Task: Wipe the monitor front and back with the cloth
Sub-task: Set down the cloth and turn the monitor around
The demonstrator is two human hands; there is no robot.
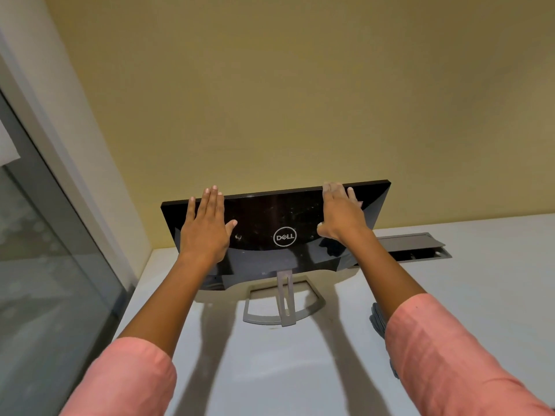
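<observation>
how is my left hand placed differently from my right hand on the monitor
The left hand lies flat, fingers straight up the monitor back; the right hand hooks its fingers over the top edge. The left sits near the left end, the right right of the logo. Neither holds the cloth.

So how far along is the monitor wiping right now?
Nothing looks wiped: the monitor shows its speckled, dusty back. In hand: left hand lies flat on that back, right hand holds the top edge, apparently positioning it. The cloth sits on the desk, mostly hidden behind the right sleeve. Left: picking it up, wiping this back; the front faces away, unseen.
</observation>
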